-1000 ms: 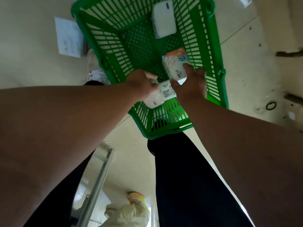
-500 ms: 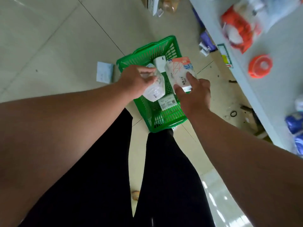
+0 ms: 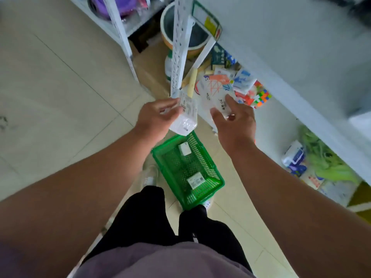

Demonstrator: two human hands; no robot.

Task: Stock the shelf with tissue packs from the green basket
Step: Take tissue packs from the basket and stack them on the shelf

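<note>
My left hand (image 3: 155, 117) has its grip clamped on a white tissue pack (image 3: 185, 115), thumb and fingers curled round its upper part so the crinkled lower end hangs free above the far rim of the green basket (image 3: 217, 180). My right hand (image 3: 233, 122) holds a second tissue pack with orange lines (image 3: 214, 93), fingers spread along its near end and pinching it, the pack raised toward the lower shelf (image 3: 267, 121) on my right. That shelf carries a jumble of other packs, among them a blue and white pack (image 3: 244, 80) and a multicoloured cube (image 3: 262, 98) just beyond my fingertips. The basket sits on the tiled floor (image 3: 60, 87) in front of my feet, and two small white packs lie in it, one (image 3: 184, 149) near the far end and one (image 3: 195, 179) near the close end. A perforated white upright (image 3: 179, 47) of the rack stands just past my left hand, with a metal basin (image 3: 166, 23) behind it. My black trousers (image 3: 148, 215) fill the bottom of the view
</note>
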